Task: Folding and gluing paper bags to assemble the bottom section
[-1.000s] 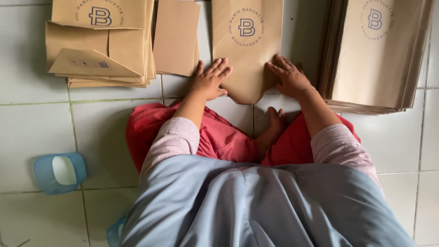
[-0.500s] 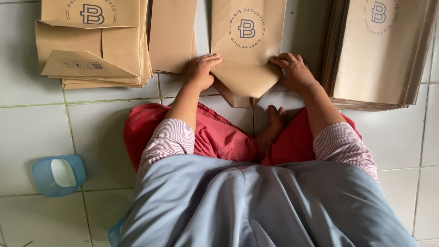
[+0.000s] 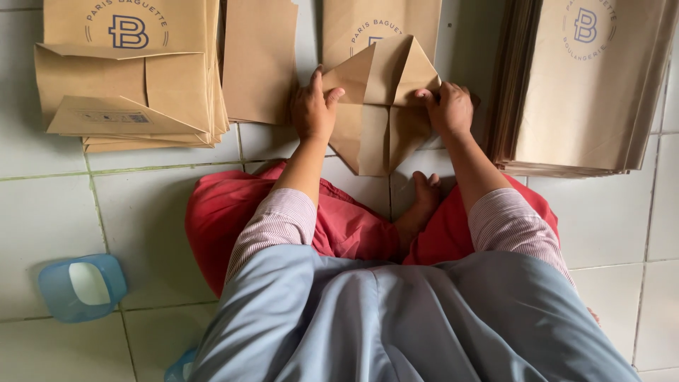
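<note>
A brown paper bag [image 3: 380, 106] lies flat on the white tiled floor [image 3: 148, 212] in front of me, its near end folded open into a diamond shape with one flap turned up over the printed round mark. My left hand [image 3: 312, 107] presses and pinches the left corner of that fold. My right hand [image 3: 448, 107] does the same at the right corner. Both hands grip the paper at the fold line.
A stack of finished folded bags [image 3: 127, 74] lies at the far left, a loose brown sheet [image 3: 260, 60] beside it. A thick pile of flat bags [image 3: 587, 85] sits at the right. A blue plastic cup [image 3: 81, 286] stands near left. My bare foot [image 3: 423, 201] rests below the bag.
The bag's pointed near end has been opened and one flap folded up away from me. Both hands moved from the bag's lower edges to the corners of the new fold.
</note>
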